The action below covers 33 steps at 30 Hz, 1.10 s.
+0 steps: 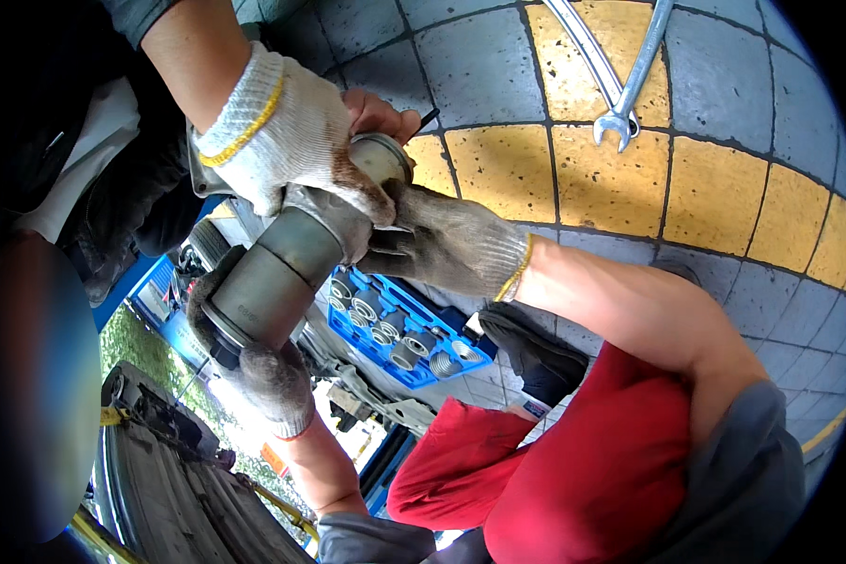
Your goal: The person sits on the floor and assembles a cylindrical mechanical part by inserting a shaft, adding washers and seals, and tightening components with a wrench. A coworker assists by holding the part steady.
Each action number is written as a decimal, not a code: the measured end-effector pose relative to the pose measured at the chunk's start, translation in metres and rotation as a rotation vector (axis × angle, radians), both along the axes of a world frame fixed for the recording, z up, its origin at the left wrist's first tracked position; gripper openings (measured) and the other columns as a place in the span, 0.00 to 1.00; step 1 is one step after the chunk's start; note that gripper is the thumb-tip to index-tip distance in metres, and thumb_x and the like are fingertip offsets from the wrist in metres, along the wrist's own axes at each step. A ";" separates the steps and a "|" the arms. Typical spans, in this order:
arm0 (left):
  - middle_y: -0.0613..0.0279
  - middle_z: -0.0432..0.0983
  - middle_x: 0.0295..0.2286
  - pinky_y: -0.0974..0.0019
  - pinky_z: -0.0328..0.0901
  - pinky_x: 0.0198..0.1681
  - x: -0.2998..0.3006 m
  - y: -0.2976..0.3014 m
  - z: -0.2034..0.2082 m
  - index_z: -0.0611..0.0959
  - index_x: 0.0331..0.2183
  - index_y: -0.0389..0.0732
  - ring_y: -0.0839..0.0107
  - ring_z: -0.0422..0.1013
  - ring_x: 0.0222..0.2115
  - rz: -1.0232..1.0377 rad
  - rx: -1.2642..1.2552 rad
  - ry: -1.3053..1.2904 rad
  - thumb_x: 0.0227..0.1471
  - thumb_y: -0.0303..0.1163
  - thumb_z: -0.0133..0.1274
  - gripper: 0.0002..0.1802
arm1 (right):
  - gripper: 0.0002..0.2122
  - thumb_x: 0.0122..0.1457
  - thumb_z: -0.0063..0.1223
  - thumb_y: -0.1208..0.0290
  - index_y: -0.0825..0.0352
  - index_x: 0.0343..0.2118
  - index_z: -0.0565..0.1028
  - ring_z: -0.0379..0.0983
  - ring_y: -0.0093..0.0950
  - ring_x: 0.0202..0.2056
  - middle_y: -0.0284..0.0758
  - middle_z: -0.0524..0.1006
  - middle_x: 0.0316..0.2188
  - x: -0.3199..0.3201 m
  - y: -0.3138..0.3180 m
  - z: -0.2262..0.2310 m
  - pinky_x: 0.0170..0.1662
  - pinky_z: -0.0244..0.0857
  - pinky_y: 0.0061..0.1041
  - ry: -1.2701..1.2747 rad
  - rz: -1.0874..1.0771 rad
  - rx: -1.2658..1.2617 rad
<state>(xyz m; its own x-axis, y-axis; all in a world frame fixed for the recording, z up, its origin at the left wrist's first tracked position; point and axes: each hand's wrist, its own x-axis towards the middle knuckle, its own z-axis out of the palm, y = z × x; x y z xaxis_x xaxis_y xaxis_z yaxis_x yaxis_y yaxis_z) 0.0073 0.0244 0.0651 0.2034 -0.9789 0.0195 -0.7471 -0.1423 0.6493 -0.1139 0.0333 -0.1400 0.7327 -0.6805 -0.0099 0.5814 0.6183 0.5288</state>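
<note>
A long metal cylinder (273, 273), built of stacked sleeves, lies slantwise at centre left. My left hand (265, 376), in a dirty knitted glove, is wrapped round its lower end. A cast ring (334, 214) circles its middle. My right hand (451, 240), in a darkened glove with a yellow-edged cuff, grips from the right just below the upper metal cup (381, 157); its fingertips are partly hidden. From the upper left, another person's gloved hand (296, 136) lies over the ring and cup. Bare fingers (383, 115) show behind the cup, beside a thin black rod (430, 119).
Below the cylinder, a blue case (414, 376) holds several metal sleeves. Two wrenches (633, 80) lie on the grey and yellow tiled floor (611, 179). My red-trousered legs (592, 461) and a dark shoe (536, 348) are close by. Dark vehicle parts (150, 479) stand lower left.
</note>
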 end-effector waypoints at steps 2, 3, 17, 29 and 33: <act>0.41 0.68 0.57 0.49 0.63 0.63 0.005 -0.003 0.001 0.64 0.63 0.34 0.49 0.68 0.58 0.007 0.003 0.048 0.51 0.67 0.60 0.55 | 0.24 0.74 0.42 0.53 0.60 0.66 0.60 0.67 0.38 0.62 0.40 0.68 0.60 -0.001 -0.009 0.007 0.68 0.62 0.47 -0.012 -0.042 0.004; 0.42 0.68 0.57 0.49 0.63 0.63 0.007 -0.005 0.000 0.64 0.63 0.34 0.49 0.68 0.59 0.008 0.005 0.071 0.52 0.66 0.59 0.54 | 0.24 0.73 0.42 0.53 0.60 0.66 0.61 0.67 0.38 0.62 0.40 0.68 0.60 0.002 -0.010 0.008 0.68 0.62 0.47 -0.021 -0.039 0.009; 0.45 0.67 0.61 0.48 0.58 0.67 0.026 -0.025 0.007 0.67 0.65 0.36 0.51 0.65 0.62 0.185 0.033 0.258 0.57 0.55 0.58 0.45 | 0.20 0.71 0.50 0.54 0.60 0.59 0.67 0.75 0.29 0.53 0.35 0.75 0.52 0.036 -0.034 0.009 0.56 0.75 0.37 -0.255 -0.118 0.165; 0.43 0.67 0.60 0.44 0.59 0.66 0.032 -0.029 0.010 0.67 0.64 0.34 0.50 0.65 0.62 0.194 -0.032 0.183 0.59 0.56 0.51 0.43 | 0.25 0.65 0.60 0.52 0.63 0.58 0.70 0.81 0.26 0.46 0.34 0.80 0.47 0.047 -0.038 0.017 0.50 0.78 0.28 -0.059 -0.179 0.228; 0.41 0.66 0.60 0.43 0.57 0.68 0.027 -0.032 0.012 0.67 0.64 0.33 0.49 0.64 0.62 0.212 -0.084 0.196 0.60 0.54 0.50 0.42 | 0.23 0.66 0.60 0.56 0.64 0.58 0.69 0.80 0.25 0.45 0.33 0.80 0.46 0.046 -0.040 0.020 0.48 0.78 0.25 -0.115 -0.154 0.255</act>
